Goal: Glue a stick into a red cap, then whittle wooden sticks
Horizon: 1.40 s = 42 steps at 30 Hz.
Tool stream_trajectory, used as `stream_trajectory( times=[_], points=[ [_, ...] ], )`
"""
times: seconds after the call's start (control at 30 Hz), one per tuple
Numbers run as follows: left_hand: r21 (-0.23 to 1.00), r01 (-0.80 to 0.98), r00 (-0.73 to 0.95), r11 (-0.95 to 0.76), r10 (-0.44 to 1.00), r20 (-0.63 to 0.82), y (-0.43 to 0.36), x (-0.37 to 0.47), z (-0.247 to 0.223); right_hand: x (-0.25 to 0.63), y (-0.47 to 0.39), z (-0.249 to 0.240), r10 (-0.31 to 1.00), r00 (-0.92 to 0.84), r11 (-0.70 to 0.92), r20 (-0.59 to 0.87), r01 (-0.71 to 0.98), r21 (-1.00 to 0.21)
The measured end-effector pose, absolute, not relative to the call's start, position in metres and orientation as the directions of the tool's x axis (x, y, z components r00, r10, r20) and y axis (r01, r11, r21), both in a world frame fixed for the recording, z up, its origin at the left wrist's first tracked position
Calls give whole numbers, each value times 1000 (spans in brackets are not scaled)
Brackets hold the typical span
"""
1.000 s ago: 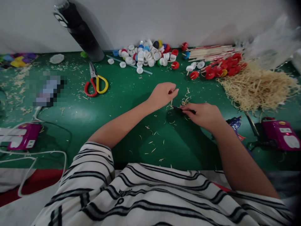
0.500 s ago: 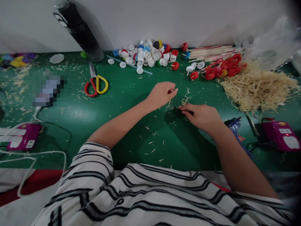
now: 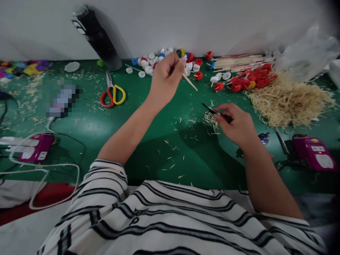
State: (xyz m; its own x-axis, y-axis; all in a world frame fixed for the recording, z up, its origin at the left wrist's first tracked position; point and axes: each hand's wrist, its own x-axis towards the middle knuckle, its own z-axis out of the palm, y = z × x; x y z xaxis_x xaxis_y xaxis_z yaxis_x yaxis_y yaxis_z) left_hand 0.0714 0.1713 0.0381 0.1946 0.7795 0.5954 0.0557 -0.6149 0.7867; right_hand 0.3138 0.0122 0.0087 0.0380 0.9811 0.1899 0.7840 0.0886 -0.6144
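My left hand point(image 3: 168, 76) is raised in front of the pile of bottle caps point(image 3: 151, 63), fingers closed. From its grip a thin wooden stick point(image 3: 190, 82) slants down to the right; something white shows at the fingertips, too small to make out. Lower on the right, my right hand point(image 3: 235, 124) is closed around a slim dark knife point(image 3: 208, 107), its tip pointing up and to the left. Beneath the blade lies a small heap of wood shavings point(image 3: 211, 122) on the green table point(image 3: 148, 163).
Scissors point(image 3: 113, 94), a phone point(image 3: 62, 101) and a dark bottle point(image 3: 99, 40) are on the left. Wooden sticks point(image 3: 236, 62), red caps on sticks point(image 3: 251, 78) and a large shavings pile point(image 3: 289, 101) lie at right. Purple power blocks point(image 3: 315, 152) with cables sit at both sides.
My left hand has risen away from the right hand, toward the caps, bringing the stick into view. My right hand has shifted slightly up and right, still holding the knife.
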Motion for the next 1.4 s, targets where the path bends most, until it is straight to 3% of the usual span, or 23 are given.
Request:
stream_trajectory(
  times=[0.13, 0.23, 0.4, 0.53, 0.67, 0.97, 1.17, 1.27, 1.4],
  points=[
    [931, -209, 116, -299, 938, 328, 150, 78, 66, 303, 6, 24, 973, 74, 145, 220, 545, -826],
    [941, -335, 196, -57, 972, 129, 126, 81, 72, 289, -2, 40, 978, 57, 164, 199, 367, -915],
    [924, -254, 396, 287, 902, -171, 89, 78, 54, 268, -17, 54, 976, -60, 216, 208, 345, -914],
    [893, -154, 654, 423, 721, -229, 61, 67, 38, 255, -23, 50, 966, -144, 248, 214, 286, -925],
    [903, -106, 774, 416, 604, -188, 41, 54, 32, 244, -27, 47, 961, -189, 246, 203, 242, -939],
    [935, -215, 682, 284, 728, -64, 23, 44, 32, 230, -37, 43, 961, -179, 264, 211, 365, -893],
    [974, -201, 517, 101, 856, 18, 32, 38, 45, 239, -51, 49, 945, -154, 324, 289, 571, -754],
    [968, -248, 405, 33, 911, 73, 53, 26, 50, 258, -69, 55, 888, -353, 460, 296, 666, -587],
    [960, -281, 268, -1, 960, 80, 81, 5, 50, 277, -98, 42, 650, -754, 700, 96, 545, -461]
  ],
)
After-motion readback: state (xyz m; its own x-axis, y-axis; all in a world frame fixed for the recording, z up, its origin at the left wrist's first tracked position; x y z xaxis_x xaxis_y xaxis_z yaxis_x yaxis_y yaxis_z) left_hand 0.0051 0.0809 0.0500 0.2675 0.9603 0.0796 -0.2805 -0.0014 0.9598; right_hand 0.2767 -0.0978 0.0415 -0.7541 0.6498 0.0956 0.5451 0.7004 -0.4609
